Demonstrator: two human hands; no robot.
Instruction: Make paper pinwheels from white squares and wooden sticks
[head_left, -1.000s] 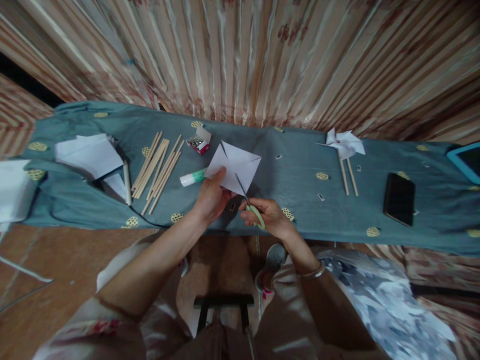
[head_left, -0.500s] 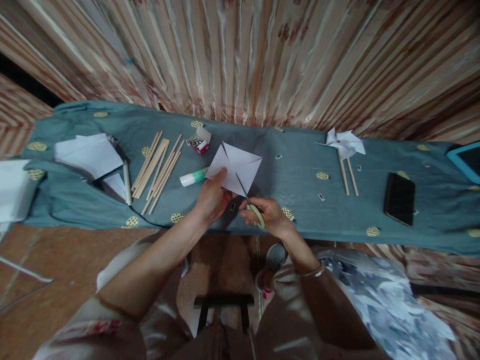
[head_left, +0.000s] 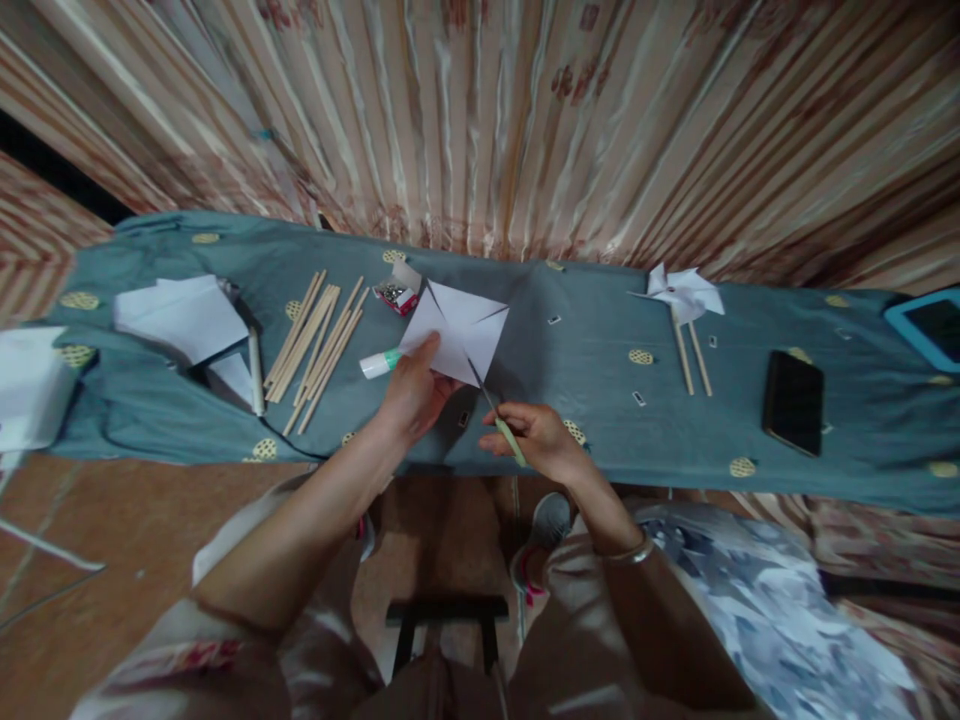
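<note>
My left hand [head_left: 421, 388] grips a square sheet of white paper [head_left: 469, 325] by its near left edge, thumb on top. Slits run inward from several of the sheet's corners. Scissors with light green handles [head_left: 511, 440] are in my right hand [head_left: 536, 437], fingers closed round the handles. Their blades point up and left, with the tips at the slit in the paper's near corner. Partly covered by my left hand and the paper lies a glue stick [head_left: 379, 363]. Just behind the sheet's left corner stands a small open box of metal pins or tacks [head_left: 399, 288].
Several wooden sticks [head_left: 315, 340] lie left of my hands, beside stacked white paper [head_left: 184, 318] and a pen-like white tool with a cord [head_left: 256, 370]. To the right are a paper pinwheel [head_left: 684, 290] on sticks, a black phone [head_left: 793, 402] and a blue-framed device [head_left: 926, 325].
The paper and my left hand have shifted slightly left. The scissors have drawn back a little from the sheet, and their handles look closer together.
</note>
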